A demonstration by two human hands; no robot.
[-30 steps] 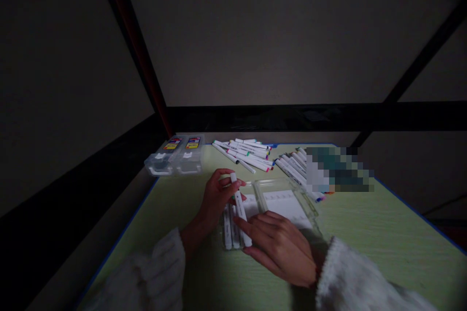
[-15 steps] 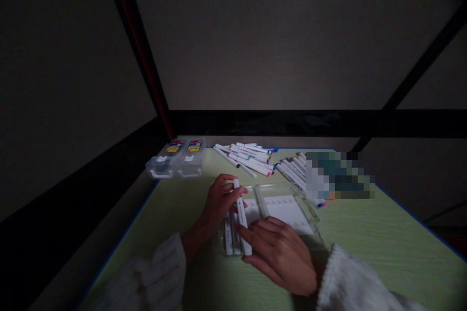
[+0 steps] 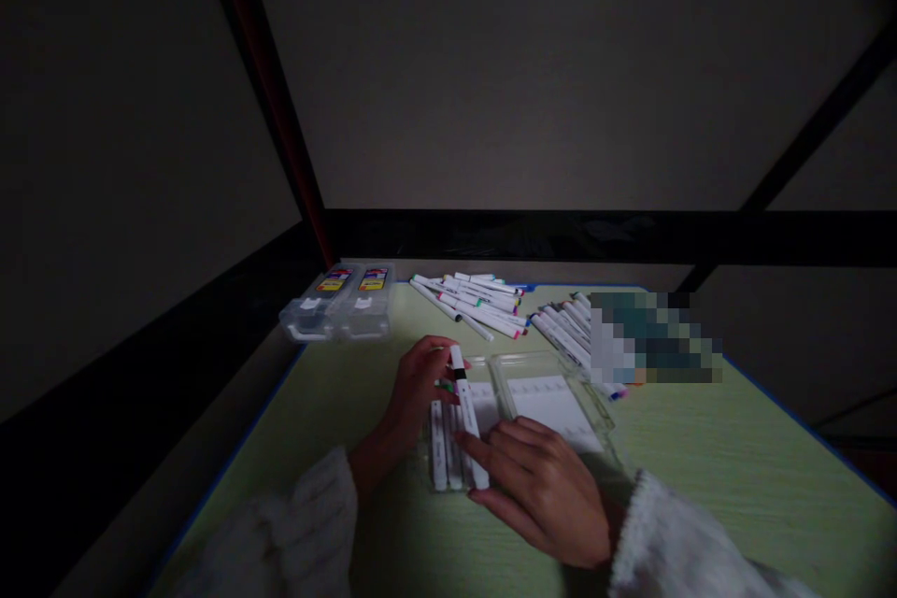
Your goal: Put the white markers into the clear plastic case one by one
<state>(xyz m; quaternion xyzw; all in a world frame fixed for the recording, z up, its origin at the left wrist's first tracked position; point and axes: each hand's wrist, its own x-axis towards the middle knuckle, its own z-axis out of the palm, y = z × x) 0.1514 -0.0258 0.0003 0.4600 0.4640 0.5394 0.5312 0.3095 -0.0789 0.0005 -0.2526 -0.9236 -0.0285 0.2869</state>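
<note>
A white marker [image 3: 468, 411] with a black band near its upper end stands tilted over an open clear plastic case [image 3: 499, 383]. My left hand [image 3: 419, 383] is closed at the marker's upper end, its fingers partly hidden behind it. My right hand [image 3: 543, 484] grips the lower end, index finger on one side and thumb near the bottom. Left of the held marker, white markers [image 3: 438, 448] lie side by side in the case's left half. A bit of green shows by my left fingers; what it belongs to is unclear. A white ridged insert [image 3: 550, 406] lies in the right half.
Two clear cases with handles [image 3: 368, 313] stand at the table's back left. A loose heap of white markers [image 3: 483, 304] with coloured ends lies at the back. More markers [image 3: 564, 336] lie at the right, beside a pixelated patch. The table [image 3: 701, 467] has blue edging.
My left thumb has shifted off the marker's front, so its black band now shows. The marker's lower end has moved slightly right. My right hand has barely moved.
</note>
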